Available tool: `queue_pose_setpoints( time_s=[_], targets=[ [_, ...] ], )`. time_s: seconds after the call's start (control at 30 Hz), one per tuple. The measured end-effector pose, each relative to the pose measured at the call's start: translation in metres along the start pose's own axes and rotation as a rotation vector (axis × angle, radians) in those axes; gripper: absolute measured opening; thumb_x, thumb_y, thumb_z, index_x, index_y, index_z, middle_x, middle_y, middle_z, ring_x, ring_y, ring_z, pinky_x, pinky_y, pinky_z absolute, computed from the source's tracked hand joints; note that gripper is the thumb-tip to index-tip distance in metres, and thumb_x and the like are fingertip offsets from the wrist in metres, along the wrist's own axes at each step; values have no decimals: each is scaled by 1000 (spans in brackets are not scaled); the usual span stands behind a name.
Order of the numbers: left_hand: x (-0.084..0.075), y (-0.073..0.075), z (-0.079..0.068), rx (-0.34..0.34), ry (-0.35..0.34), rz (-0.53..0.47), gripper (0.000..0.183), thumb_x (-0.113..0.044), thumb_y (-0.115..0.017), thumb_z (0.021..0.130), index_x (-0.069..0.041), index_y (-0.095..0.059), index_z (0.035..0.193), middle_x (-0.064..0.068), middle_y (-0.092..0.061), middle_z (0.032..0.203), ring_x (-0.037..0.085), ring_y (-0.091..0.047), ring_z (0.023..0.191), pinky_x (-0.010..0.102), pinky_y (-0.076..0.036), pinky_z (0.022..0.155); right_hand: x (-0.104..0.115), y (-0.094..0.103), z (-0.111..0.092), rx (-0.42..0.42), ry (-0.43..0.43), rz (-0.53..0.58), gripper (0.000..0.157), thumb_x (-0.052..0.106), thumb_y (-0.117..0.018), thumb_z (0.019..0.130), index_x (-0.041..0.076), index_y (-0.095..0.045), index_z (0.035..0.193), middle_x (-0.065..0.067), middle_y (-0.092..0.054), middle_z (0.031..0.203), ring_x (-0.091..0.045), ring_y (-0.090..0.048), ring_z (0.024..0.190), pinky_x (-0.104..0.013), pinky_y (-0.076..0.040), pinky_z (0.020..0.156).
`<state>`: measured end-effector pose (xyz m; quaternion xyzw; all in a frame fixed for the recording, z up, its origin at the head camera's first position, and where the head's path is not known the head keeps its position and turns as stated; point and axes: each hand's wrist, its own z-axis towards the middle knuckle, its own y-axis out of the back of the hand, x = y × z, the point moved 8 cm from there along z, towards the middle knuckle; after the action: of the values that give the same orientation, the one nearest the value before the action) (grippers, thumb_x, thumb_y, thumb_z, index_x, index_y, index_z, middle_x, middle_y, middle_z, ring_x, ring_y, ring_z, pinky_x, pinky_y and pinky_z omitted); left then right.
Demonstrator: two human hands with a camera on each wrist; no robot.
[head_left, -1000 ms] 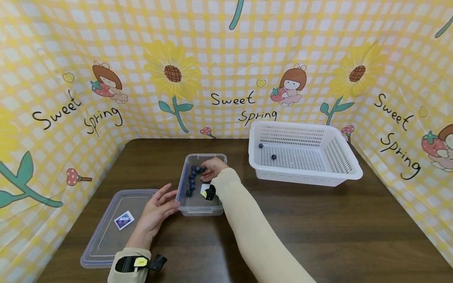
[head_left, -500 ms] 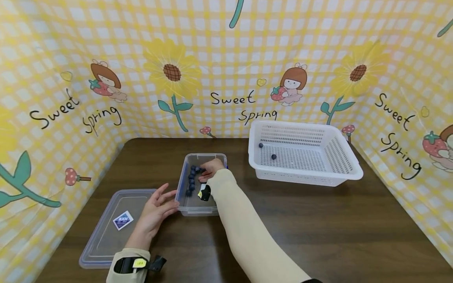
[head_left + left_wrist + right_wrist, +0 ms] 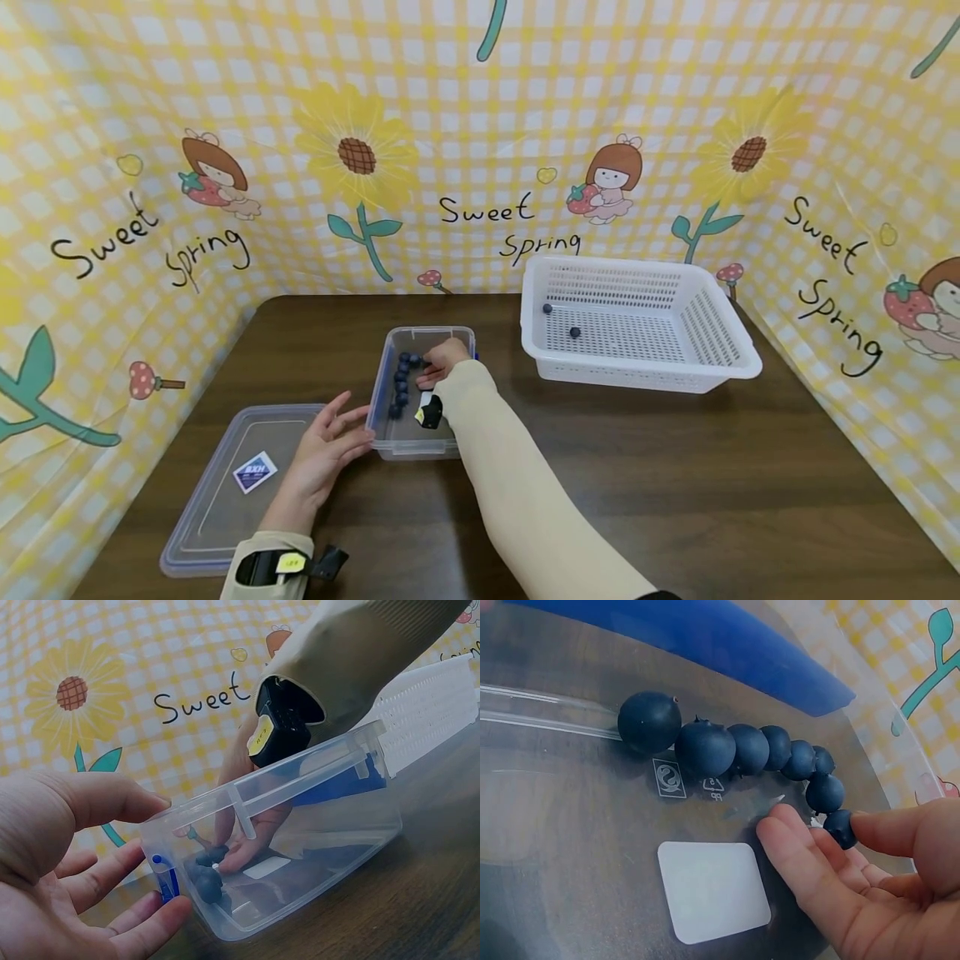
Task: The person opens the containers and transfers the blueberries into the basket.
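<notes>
Box [image 3: 416,448] runs near-to-far, berries [image 3: 401,387] lined up along its left. Left hand [image 3: 326,450] spread against it, right hand [image 3: 444,363] pinching the end berry [image 3: 840,829], both barely moved since half a second ago.

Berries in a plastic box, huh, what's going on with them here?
A person's right hand pinches a berry at the far end of a row in a clear box, while the left hand touches the box's side. The lid lies to the left on the table. Two berries sit in the white basket to the right.
</notes>
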<state>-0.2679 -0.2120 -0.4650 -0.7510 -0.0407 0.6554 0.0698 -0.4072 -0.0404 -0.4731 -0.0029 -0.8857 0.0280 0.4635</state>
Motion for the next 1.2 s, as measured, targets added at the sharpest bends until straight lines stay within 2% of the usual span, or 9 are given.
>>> queue_pose_setpoints(
  time_s=[0.13,0.17,0.23,0.37,0.4,0.5,0.6,0.83,1.2],
  targets=[
    [0,0,0,-2,-2,-11,85,10,-60,91,-5,-10,158,-11,-62,112,9,-64,92,25,-55,82,-25,-3,89,29,-7,40,28,0,-57,98,-6,-50,124,-29,-60,89,-45,-70,77,-48,-60,64],
    [0,0,0,-2,-1,-13,86,10,-60,91,-5,-9,158,-11,-62,111,9,-65,92,25,-55,82,-27,-2,96,29,-4,45,27,1,-57,97,-6,-51,123,-29,-60,88,-44,-70,73,-48,-60,61],
    [0,-1,0,-4,1,-13,86,10,-60,91,-5,-9,159,-11,-62,112,9,-65,93,26,-55,82,-25,0,91,29,-1,41,24,2,-57,97,-5,-51,118,-29,-61,88,-44,-70,76,-48,-60,65],
    [0,-1,1,-10,8,-11,86,9,-61,92,-6,-9,159,-10,-62,112,10,-64,94,26,-55,83,-1,5,12,16,33,4,25,4,-54,96,-6,-51,118,-31,-65,102,-44,-67,98,-47,-56,84],
    [0,-2,1,-11,10,-13,86,9,-61,92,-6,-9,159,-11,-62,112,10,-64,93,26,-55,83,2,5,2,26,41,3,25,5,-53,95,-7,-51,118,-31,-65,101,-43,-68,97,-46,-56,85],
    [-1,-2,1,-10,7,-20,86,9,-61,91,-5,-9,159,-13,-63,109,10,-64,94,25,-55,82,5,5,-1,57,62,28,27,5,-55,92,-7,-52,115,-26,-64,87,-37,-71,76,-43,-58,79],
    [0,-2,0,-3,7,-29,86,10,-60,92,-5,-8,159,-14,-63,108,10,-65,94,25,-55,81,9,2,1,95,82,61,26,4,-59,88,-8,-55,111,-22,-63,79,-27,-66,59,-39,-60,70],
    [0,-1,-2,-7,11,-27,85,9,-61,92,-4,-9,158,-12,-63,110,9,-64,95,25,-56,81,20,-4,-9,177,121,135,11,-4,-60,82,-9,-58,92,-22,-64,83,-26,-68,62,-35,-60,69],
    [0,-2,-2,-2,6,-28,80,11,-57,93,-3,-12,157,-11,-63,110,10,-64,92,27,-56,81,28,-4,-13,247,118,104,8,-8,-63,83,-11,-63,91,-21,-66,80,-23,-68,59,-30,-60,63]
  ],
)
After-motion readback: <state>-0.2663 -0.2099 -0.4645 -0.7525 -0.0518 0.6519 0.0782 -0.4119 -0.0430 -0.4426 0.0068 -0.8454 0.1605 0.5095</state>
